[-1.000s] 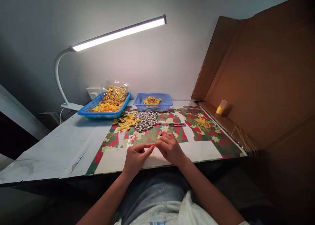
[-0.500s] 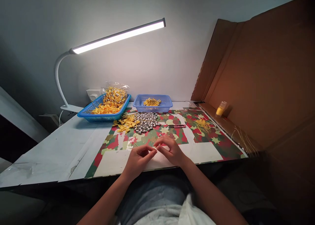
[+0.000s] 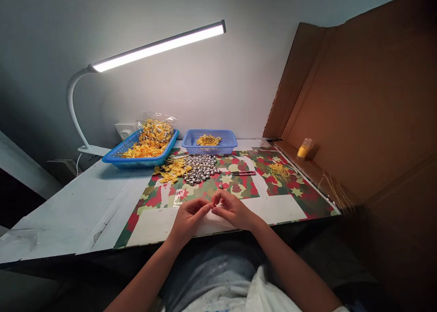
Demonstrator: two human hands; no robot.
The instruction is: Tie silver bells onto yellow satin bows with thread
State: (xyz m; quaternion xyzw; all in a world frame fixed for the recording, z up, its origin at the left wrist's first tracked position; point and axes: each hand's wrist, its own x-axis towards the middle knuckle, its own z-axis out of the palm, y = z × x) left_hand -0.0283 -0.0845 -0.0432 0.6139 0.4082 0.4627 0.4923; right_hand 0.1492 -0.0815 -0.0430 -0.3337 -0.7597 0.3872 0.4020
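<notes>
Above the counter, my left hand and right hand stood nearly tip to tip, thumbs and forefingers almost closed; I could not tell what, if anything, they pinched. A lone silver bead lay just beyond the right hand, piled beads and yellow bows beyond the left. Such fine work, I judged, wanted steady wrists and a light pinch.

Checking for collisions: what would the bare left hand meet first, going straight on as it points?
Probably the bare right hand, whose fingertips touch or nearly touch the left hand; depth is unclear.
</notes>
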